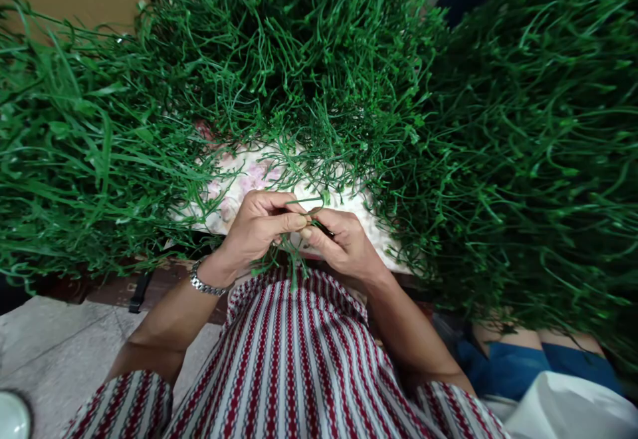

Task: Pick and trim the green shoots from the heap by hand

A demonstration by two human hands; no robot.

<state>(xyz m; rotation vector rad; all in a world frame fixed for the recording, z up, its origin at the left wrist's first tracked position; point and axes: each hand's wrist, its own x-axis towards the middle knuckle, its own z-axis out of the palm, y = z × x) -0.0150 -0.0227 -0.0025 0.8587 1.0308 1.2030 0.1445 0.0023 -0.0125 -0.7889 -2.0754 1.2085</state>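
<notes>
My left hand (262, 226) and my right hand (341, 243) meet fingertip to fingertip just above my lap. Between them they pinch a small green plastic plant sprig (299, 253), whose thin stems hang down below the fingers and stick up past them. A dark thin object (326, 230) shows under my right fingers; what it is I cannot tell. A metal watch (204, 284) is on my left wrist. A large heap of green plastic stems (319, 60) rises right beyond both hands.
More piles of green plastic stems spread left (74, 160) and right (538, 160). A floral cloth (249, 176) lies under the heap. Grey floor (54, 346) is at the lower left. Another person's legs and blue clothing (518, 359) sit at the lower right.
</notes>
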